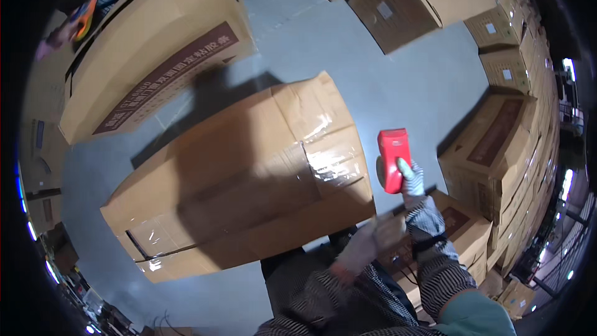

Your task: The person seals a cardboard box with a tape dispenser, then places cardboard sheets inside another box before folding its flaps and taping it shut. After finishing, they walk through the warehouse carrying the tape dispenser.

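My right hand (411, 178), in a pale glove, grips a red tape dispenser (393, 149) above the floor, just off the right end of a large brown cardboard box (236, 180). The box lies in front of me with its long side towards my legs. Clear shiny tape covers the seam at its right end, and more tape shows at its left end. My left hand (367, 246), also gloved, is beside my right forearm near the box's near right corner. Motion smears its fingers, so I cannot tell whether it holds anything.
Another long carton (155, 56) with a dark printed band stands at the upper left, a co-worker's hands (62, 34) beside it. More cartons stand at the upper right (398, 6) and in stacks along the right (485, 149). Grey floor (298, 18) shows between them.
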`<action>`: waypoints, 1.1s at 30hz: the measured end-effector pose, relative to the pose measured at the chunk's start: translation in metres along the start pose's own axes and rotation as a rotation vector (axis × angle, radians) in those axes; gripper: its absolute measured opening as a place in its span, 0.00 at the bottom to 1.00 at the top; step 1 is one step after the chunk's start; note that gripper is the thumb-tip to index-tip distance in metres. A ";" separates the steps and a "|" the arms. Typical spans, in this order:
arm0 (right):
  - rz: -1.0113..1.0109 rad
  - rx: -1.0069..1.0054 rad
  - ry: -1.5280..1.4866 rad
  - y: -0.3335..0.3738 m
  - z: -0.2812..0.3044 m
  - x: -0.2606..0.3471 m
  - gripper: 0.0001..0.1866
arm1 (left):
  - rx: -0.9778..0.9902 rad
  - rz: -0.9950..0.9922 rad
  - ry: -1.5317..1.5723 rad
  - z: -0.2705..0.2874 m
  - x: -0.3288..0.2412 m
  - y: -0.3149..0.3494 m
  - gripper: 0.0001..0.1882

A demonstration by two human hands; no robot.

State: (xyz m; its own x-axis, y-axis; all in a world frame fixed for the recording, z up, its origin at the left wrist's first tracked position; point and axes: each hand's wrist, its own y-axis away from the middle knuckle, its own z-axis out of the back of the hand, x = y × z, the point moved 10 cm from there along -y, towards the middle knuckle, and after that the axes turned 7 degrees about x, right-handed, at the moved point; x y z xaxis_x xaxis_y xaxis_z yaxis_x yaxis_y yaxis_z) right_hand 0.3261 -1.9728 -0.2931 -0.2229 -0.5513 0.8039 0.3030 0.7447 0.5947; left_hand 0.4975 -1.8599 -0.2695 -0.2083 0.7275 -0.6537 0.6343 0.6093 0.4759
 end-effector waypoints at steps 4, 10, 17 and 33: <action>0.046 0.651 -0.156 0.066 -0.118 0.118 0.30 | 0.159 0.226 0.696 0.061 -0.075 0.032 0.43; 0.077 0.934 0.316 0.118 -0.293 0.146 0.28 | 0.289 -0.433 0.810 0.170 -0.275 0.099 0.52; 0.350 1.183 0.736 0.168 -0.526 0.157 0.22 | -0.369 -0.680 -0.306 0.334 -0.359 0.250 0.22; -0.472 1.347 1.337 0.080 -0.892 -0.055 0.24 | -1.121 0.966 -1.048 0.941 -0.198 0.656 0.28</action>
State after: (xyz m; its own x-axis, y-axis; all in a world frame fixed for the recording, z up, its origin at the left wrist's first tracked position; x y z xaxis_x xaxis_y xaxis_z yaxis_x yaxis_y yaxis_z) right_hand 1.1892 -2.2188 -0.2908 0.8656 -0.1616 0.4740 -0.4946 -0.1266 0.8599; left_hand 1.6555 -1.9013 -0.3819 0.6742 0.7070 0.2138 -0.6048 0.3623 0.7092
